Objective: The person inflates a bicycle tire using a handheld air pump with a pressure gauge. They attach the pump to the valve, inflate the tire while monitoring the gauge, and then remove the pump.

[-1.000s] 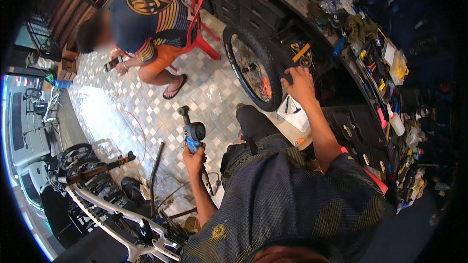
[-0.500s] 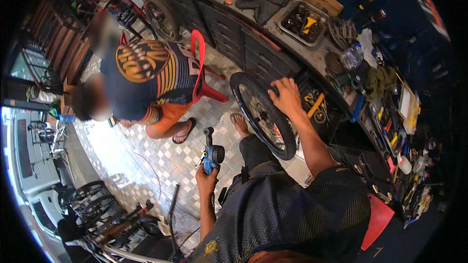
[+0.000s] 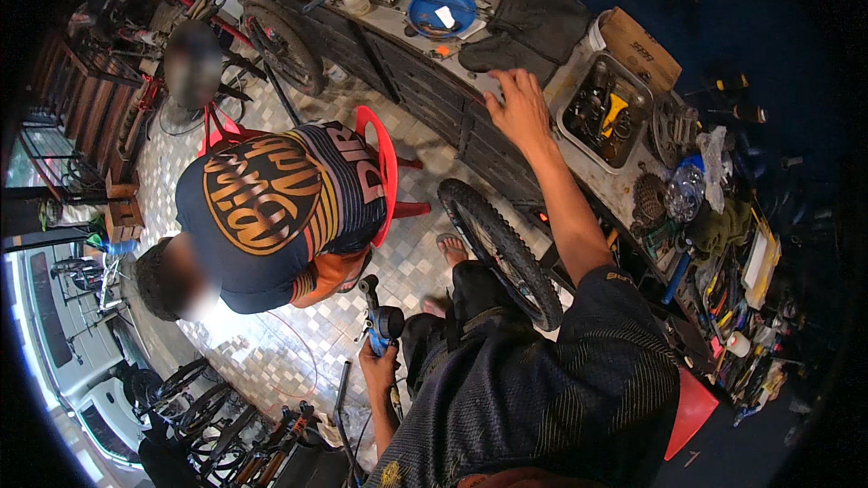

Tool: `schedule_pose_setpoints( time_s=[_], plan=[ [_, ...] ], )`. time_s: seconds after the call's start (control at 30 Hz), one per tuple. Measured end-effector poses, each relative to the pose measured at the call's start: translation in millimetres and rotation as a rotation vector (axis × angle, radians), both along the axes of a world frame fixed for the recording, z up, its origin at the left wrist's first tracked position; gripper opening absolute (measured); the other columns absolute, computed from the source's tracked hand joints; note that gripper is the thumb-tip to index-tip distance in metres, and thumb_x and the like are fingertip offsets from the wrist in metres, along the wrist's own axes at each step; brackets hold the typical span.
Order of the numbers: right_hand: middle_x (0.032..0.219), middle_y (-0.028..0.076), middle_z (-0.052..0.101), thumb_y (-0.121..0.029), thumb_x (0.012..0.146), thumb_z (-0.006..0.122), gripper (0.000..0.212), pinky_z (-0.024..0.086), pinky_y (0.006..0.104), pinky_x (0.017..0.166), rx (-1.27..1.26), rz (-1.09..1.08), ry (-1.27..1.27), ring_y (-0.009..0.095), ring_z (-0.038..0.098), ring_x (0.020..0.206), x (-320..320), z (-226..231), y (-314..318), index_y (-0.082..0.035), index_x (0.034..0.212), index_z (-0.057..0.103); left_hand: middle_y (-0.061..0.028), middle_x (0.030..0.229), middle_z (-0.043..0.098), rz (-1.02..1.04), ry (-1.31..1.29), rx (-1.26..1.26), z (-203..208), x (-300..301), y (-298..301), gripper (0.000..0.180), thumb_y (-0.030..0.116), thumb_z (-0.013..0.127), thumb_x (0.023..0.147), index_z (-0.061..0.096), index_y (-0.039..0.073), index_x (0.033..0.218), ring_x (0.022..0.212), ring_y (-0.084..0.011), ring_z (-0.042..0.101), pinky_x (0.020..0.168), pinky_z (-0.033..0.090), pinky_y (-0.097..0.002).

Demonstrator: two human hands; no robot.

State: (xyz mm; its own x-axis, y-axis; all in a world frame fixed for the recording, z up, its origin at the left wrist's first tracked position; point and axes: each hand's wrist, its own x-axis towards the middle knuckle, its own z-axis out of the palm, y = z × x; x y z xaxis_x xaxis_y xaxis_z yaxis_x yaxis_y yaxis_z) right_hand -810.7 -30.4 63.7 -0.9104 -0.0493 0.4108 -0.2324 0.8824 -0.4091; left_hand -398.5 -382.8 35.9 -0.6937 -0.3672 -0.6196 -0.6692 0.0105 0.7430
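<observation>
My left hand (image 3: 378, 369), low and left of my body, is closed around a blue hand tool (image 3: 375, 334) with a round black part and a jointed dark head. What kind of tool it is cannot be made out for sure. My right hand (image 3: 522, 111) reaches over the workbench edge, fingers stretched out and holding nothing. Beside those fingertips lies a black cloth (image 3: 533, 23). Below my right forearm a bicycle wheel (image 3: 500, 253) with a knobbly black tyre stands by my legs, with neither hand on it.
The cluttered workbench (image 3: 579, 167) carries a metal tray of parts (image 3: 604, 113), a blue dish (image 3: 441, 12), a cardboard box (image 3: 637, 50) and many tools. Ahead on the left, a person (image 3: 271, 199) sits bent over on a red chair (image 3: 384, 163). Several bicycles (image 3: 203, 416) stand lower left.
My right hand has left the wheel and moved up and forward to the workbench. The tool in my left hand has shifted slightly down and left. The view has turned, and the seated person leans lower.
</observation>
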Motion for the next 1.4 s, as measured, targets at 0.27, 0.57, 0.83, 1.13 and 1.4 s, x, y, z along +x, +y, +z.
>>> schedule_pose_setpoints(
  time_s=[0.27, 0.57, 0.83, 1.13, 1.4],
  plan=[
    [0.112, 0.014, 0.066, -0.022, 0.091, 0.069, 0.032, 0.051, 0.0469, 0.091, 0.170, -0.102, -0.295, 0.035, 0.059, 0.111, -70, -14, 17, -0.013, 0.121, 0.067, 0.0011, 0.078, 0.065, -0.066, -0.051, -0.007, 18, -26, -28, 0.022, 0.005, 0.068, 0.082, 0.067, 0.001, 0.103, 0.061, -0.0073, 0.057, 0.056, 0.048, -0.0259],
    [0.091, 0.017, 0.074, -0.025, 0.094, 0.064, 0.020, 0.055, 0.0463, 0.077, -0.172, -0.583, 0.151, 0.037, 0.072, 0.087, -92, 54, 103, -0.007, 0.101, 0.068, -0.0025, 0.096, 0.071, -0.186, 0.123, 0.139, -4, -81, -84, 0.032, 0.002, 0.068, 0.080, 0.068, -0.002, 0.112, 0.084, -0.0113, 0.063, 0.081, 0.051, -0.0282],
    [0.110, 0.018, 0.072, -0.022, 0.088, 0.067, 0.033, 0.053, 0.0496, 0.091, 0.082, -0.643, 0.150, 0.039, 0.068, 0.104, -71, 82, 107, -0.006, 0.117, 0.066, -0.0002, 0.079, 0.066, -0.180, 0.103, 0.168, -10, -139, -128, 0.019, 0.003, 0.071, 0.081, 0.065, 0.002, 0.100, 0.060, -0.0092, 0.058, 0.056, 0.049, -0.0269],
    [0.118, 0.021, 0.062, -0.020, 0.088, 0.070, 0.034, 0.049, 0.0484, 0.097, -0.044, -0.353, 0.164, 0.042, 0.060, 0.114, -131, 65, 11, -0.009, 0.121, 0.066, -0.0002, 0.075, 0.065, -0.212, 0.119, 0.216, -3, -204, -130, 0.021, 0.003, 0.070, 0.082, 0.066, 0.004, 0.102, 0.055, -0.0097, 0.058, 0.049, 0.047, -0.0272],
    [0.115, 0.016, 0.064, -0.019, 0.091, 0.067, 0.029, 0.049, 0.0456, 0.097, -0.069, -0.230, 0.080, 0.037, 0.060, 0.114, -212, 52, -13, -0.009, 0.119, 0.067, -0.0002, 0.081, 0.066, -0.133, 0.044, 0.209, 5, -257, -103, 0.023, 0.001, 0.069, 0.080, 0.066, 0.004, 0.103, 0.062, -0.0095, 0.060, 0.054, 0.054, -0.0271]
  ],
)
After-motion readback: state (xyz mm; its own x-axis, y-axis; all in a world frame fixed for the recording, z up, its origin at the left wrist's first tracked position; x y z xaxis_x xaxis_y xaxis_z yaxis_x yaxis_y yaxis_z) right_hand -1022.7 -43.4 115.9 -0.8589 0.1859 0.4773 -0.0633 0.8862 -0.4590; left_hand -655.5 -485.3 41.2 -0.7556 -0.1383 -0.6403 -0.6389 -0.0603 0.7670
